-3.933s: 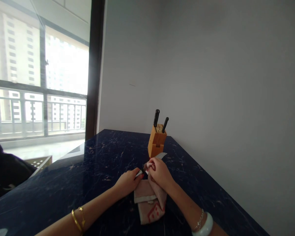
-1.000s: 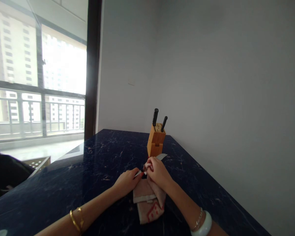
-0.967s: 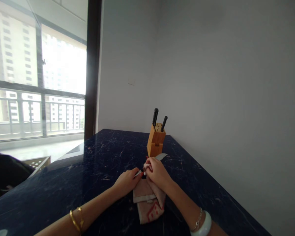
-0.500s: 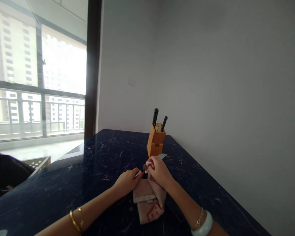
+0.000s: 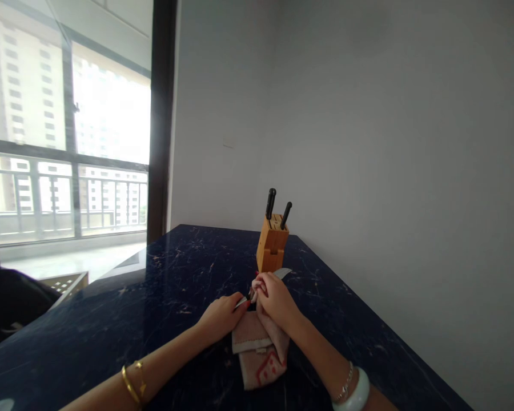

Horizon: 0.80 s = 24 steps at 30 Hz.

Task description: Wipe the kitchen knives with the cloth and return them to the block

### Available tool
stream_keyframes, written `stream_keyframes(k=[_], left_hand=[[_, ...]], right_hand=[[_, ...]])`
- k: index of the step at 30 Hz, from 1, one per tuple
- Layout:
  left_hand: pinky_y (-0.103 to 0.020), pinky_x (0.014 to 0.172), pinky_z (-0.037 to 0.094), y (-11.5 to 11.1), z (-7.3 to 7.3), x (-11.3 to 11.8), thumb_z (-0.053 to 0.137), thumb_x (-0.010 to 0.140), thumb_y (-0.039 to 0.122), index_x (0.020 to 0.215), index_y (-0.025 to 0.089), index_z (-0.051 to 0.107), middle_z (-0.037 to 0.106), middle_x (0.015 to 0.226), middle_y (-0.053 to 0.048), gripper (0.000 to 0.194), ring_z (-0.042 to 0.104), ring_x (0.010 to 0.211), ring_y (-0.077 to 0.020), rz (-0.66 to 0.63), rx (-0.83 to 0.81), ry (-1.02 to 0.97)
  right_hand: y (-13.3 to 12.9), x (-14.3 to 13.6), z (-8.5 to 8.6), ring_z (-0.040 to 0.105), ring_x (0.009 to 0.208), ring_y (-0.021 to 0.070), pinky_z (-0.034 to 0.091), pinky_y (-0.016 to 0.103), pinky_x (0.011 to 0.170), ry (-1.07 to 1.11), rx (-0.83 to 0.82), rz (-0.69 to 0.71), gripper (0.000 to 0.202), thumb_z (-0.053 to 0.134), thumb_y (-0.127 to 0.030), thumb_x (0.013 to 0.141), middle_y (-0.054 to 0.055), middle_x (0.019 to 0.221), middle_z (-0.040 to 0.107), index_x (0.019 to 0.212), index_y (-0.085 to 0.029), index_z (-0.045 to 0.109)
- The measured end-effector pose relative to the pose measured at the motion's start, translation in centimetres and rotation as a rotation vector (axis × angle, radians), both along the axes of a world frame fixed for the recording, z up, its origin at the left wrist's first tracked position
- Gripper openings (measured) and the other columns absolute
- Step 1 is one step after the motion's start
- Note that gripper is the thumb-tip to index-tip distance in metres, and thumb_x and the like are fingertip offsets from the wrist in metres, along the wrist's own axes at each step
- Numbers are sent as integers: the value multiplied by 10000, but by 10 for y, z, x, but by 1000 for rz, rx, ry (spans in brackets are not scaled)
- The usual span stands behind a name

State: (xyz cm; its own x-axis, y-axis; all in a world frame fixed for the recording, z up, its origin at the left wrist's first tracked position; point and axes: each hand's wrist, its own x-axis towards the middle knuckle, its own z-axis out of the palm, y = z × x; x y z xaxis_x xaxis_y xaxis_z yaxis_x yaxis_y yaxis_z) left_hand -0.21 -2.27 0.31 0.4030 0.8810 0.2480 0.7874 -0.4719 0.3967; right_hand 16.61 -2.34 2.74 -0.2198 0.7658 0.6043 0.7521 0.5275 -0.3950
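Observation:
My left hand (image 5: 223, 312) is closed around the handle end of a kitchen knife, whose bare blade tip (image 5: 284, 273) sticks out beyond my right hand toward the right. My right hand (image 5: 277, 295) is closed on a pink towel (image 5: 261, 368), pinching a bunched part of it around the blade. The rest of the towel hangs down below my hands, showing a red outlined pattern near its lower end. Most of the handle and the middle of the blade are hidden by my fingers and the cloth.
Just beyond my hands stands a wooden knife block (image 5: 270, 251) with two black-handled knives (image 5: 271, 202) in it. The dark blue marbled tabletop (image 5: 188, 268) runs along a grey wall at the right. A dark object (image 5: 12, 297) is beyond the table's left edge.
My right hand and the bunched towel have shifted very slightly left along the knife, toward the handle. My left hand keeps its place.

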Motion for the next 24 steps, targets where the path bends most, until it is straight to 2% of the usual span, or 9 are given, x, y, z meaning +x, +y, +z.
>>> stream_keyframes(k=[3, 10, 18, 24], left_hand=[[-242, 663, 378, 0, 1, 0, 296, 870, 443, 847, 238, 557, 676, 847, -35, 333, 625, 832, -204, 4, -7, 7], [-239, 641, 372, -3, 2, 0, 294, 871, 439, 836, 241, 555, 677, 807, -29, 330, 631, 808, -201, 1, -1, 1], [-240, 649, 373, -3, 3, 0, 312, 865, 433, 848, 236, 560, 674, 827, -34, 317, 626, 817, -205, 1, -19, -31], [-230, 635, 370, -2, 2, 0, 299, 869, 437, 857, 237, 569, 669, 837, -26, 336, 619, 797, -189, 12, -42, -66]], right_hand=[[-1, -2, 1, 516, 803, 140, 374, 241, 729, -33, -4, 10, 178, 449, -83, 720, 9, 815, 546, 810, -211, 534], [13, 23, 8, 503, 776, 151, 361, 267, 724, 14, 18, -93, 149, 420, -78, 716, 33, 798, 546, 773, -185, 507], [-4, -1, 4, 505, 776, 136, 364, 240, 708, -63, 13, 37, 197, 432, -74, 684, -6, 799, 536, 809, -213, 492], [12, 25, 8, 500, 752, 143, 353, 253, 683, 8, 28, -94, 162, 400, -73, 706, 12, 792, 527, 786, -205, 448]])
